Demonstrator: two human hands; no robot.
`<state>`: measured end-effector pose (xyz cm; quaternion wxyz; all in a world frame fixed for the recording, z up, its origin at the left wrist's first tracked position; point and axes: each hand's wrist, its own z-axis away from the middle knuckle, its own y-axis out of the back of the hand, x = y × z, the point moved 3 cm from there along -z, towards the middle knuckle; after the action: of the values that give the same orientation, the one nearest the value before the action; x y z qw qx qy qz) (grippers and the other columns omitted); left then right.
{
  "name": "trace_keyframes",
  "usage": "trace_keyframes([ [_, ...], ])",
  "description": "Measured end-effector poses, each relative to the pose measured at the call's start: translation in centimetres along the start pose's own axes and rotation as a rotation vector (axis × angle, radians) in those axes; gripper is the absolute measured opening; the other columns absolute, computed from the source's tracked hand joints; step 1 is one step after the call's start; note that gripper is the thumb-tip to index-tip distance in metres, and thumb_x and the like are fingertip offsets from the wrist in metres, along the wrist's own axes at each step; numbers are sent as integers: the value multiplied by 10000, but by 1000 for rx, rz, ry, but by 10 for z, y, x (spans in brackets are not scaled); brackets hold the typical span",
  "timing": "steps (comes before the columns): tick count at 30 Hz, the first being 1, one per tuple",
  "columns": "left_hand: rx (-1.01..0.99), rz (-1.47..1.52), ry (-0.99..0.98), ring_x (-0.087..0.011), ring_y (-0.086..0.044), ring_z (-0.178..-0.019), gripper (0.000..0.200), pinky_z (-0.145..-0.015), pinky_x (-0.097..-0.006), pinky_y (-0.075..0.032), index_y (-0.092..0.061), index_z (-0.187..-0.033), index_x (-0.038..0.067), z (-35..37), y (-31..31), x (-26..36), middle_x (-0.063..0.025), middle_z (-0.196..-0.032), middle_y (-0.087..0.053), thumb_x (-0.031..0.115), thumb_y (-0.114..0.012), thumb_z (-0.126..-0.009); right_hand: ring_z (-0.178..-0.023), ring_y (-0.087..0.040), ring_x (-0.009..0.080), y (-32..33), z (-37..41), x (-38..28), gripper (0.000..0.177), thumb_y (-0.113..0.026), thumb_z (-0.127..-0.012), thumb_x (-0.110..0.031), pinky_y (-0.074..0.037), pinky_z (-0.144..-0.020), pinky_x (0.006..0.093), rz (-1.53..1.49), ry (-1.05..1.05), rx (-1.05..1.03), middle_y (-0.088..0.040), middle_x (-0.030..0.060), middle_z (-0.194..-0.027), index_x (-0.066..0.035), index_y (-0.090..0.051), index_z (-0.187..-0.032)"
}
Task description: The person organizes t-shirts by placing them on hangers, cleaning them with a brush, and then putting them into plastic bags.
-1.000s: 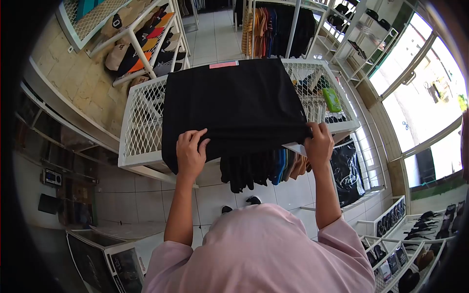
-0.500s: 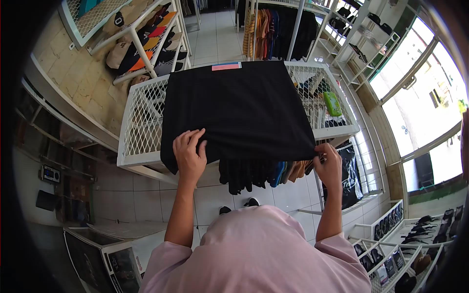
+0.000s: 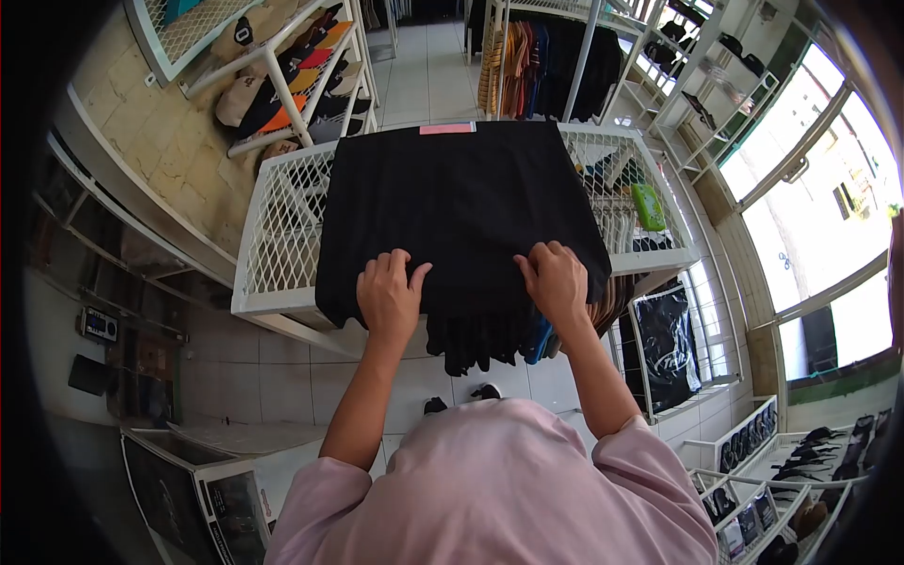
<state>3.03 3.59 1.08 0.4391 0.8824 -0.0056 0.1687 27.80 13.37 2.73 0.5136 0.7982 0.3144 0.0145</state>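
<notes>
A black cloth [image 3: 452,198] lies spread over a white wire-mesh table, its near edge hanging down in front. My left hand [image 3: 388,294] rests on its near left part, thumb held apart from the fingers. Across from it, my right hand [image 3: 559,287] lies on the near right part, fingers bent over the fabric and thumb apart. Neither hand shows a clear grip on the cloth. A pink label or card [image 3: 447,129] sits at the far edge of the cloth.
The white mesh table [image 3: 273,231] shows at both sides of the cloth. A green packet [image 3: 648,207] lies on its right side. Dark garments [image 3: 476,344] hang beneath. Caps stand on a rack [image 3: 292,99] at far left, and shirts [image 3: 527,61] hang behind.
My right hand has let go of the cloth's near right corner and moved left onto the cloth. My left hand has shifted slightly right. The cloth's near right corner now droops over the edge.
</notes>
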Motion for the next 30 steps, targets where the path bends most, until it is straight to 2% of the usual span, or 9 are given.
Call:
trace_keyframes([
  [4,-13,-47,23,-280,-639,-1030,500,-956,-445,-492,-726,-1145,69,-3,4,-8,-81,-1060,-670,478,-853,-887,-916,-691,322,6,-5,3,308,-838,-897,-340,-555,-825,435,43,-51,-40,-707,115,-901,-46,-747,-888],
  [11,-92,-19,12,-345,-587,-1191,927,-1124,-513,-413,-691,-1368,9,-17,4,-37,-173,-1211,-628,723,-828,-793,-1212,-627,320,4,-17,29,881,-811,-786,-735,-478,-1034,477,128,-146,-169,-677,144,-1262,-54,-732,-1339],
  [14,-162,-50,6,-402,-552,-1322,1035,-1201,-567,-354,-627,-1465,31,-25,2,-42,-235,-1353,-599,796,-781,-785,-1340,-569,366,14,-26,34,1107,-777,-696,-870,-429,-1128,506,164,-216,-288,-617,203,-1406,-56,-673,-1438],
  [17,-215,-119,29,-446,-459,-1472,1116,-1252,-616,-289,-553,-1552,62,-25,-9,-52,-303,-1540,-500,845,-742,-780,-1439,-499,412,1,-21,48,1211,-772,-647,-913,-376,-1192,537,196,-193,-192,-547,260,-1521,-45,-637,-1480],
  [20,-226,-98,41,-449,-417,-1533,1079,-1259,-636,-278,-570,-1544,72,-18,-8,-53,-312,-1626,-449,821,-754,-789,-1498,-447,427,2,-11,47,1151,-794,-687,-859,-332,-1237,541,109,-190,-149,-505,267,-1585,-49,-633,-1490],
  [24,-204,164,-57,-408,-494,-1492,931,-1254,-625,-304,-667,-1447,64,10,17,-73,-239,-1554,-576,726,-809,-808,-1493,-475,395,16,26,69,745,-850,-846,-517,-345,-1244,539,-107,59,-89,-571,199,-1555,-110,-687,-1449],
  [25,-139,194,-113,-365,-561,-1444,637,-1231,-591,-359,-741,-1349,80,16,35,-70,-152,-1458,-681,509,-842,-889,-1490,-486,385,17,35,80,643,-850,-873,-416,-351,-1243,536,-134,85,-62,-591,176,-1544,-126,-707,-1428],
  [27,-104,196,-111,-339,-574,-1435,499,-1218,-569,-385,-755,-1332,101,34,36,-91,-119,-1429,-705,378,-829,-924,-1455,-544,350,18,48,89,447,-805,-920,-141,-382,-1231,532,-191,88,21,-683,107,-1457,-156,-760,-1365],
  [30,1,219,-130,-318,-641,-1350,226,-1152,-530,-461,-782,-1175,90,45,33,-101,-84,-1306,-761,172,-782,-965,-1418,-584,347,16,47,97,399,-770,-948,-121,-391,-1223,532,-244,128,17,-730,101,-1384,-133,-765,-1346],
])
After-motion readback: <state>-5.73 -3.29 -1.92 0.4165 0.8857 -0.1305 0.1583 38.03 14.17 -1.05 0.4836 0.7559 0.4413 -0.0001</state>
